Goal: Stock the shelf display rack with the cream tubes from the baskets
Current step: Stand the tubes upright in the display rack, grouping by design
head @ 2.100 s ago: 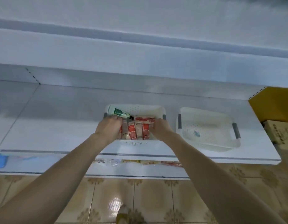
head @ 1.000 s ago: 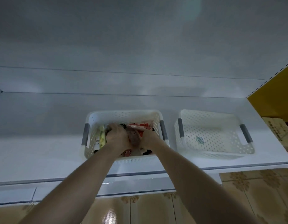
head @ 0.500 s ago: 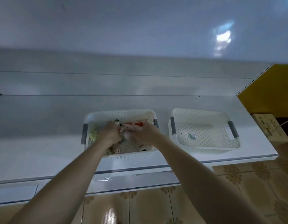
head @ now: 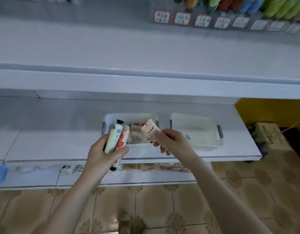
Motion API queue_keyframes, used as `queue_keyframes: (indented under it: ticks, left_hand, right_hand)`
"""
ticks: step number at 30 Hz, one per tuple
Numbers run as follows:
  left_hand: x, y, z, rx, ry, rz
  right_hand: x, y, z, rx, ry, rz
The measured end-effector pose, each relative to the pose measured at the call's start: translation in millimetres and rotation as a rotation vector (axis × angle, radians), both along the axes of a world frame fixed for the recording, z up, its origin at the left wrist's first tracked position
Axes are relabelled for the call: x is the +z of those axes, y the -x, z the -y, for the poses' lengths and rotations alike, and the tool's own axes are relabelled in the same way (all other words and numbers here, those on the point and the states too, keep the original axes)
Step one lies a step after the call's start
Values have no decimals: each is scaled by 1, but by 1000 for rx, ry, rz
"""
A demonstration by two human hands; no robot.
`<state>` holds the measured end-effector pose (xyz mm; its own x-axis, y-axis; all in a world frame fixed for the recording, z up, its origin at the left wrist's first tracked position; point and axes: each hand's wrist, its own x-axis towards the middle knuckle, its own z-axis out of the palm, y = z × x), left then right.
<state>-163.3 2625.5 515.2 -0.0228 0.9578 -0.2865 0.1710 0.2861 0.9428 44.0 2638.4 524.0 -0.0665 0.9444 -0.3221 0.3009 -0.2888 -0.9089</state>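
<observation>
Two tubes gripped in our left hand, and our right hand pinches a pink tube over the basket.

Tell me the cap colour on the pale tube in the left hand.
Black cap, seen in the head view.

Plenty of print in front of you, none of it sharp enough to read.
The pink tube in your right hand carries a column of dark characters, blurred. The pale tube in your left hand shows only a small grey square mark. The red-bordered price tags up top bear handwriting you cannot make out. The cardboard box at far right has printed lines, too small to read.
</observation>
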Motion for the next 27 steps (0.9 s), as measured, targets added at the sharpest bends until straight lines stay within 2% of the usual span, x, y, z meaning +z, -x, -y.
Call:
queue_keyframes:
  ticks: [5, 13, 19, 27]
  left_hand:
    - [64, -12, 39, 53, -112, 96]
    - [133, -30, 56, 46, -325, 150]
    - [170, -35, 43, 31, -442, 179]
    - [201, -28, -14, 14, -542, 172]
  right_hand:
    - [58, -10, 43, 4, -24, -192]
    - [141, -24, 54, -48, -27, -503]
    - [180, -30, 38, -57, -187, -407]
    - [206, -29, -19, -208, -310, -376]
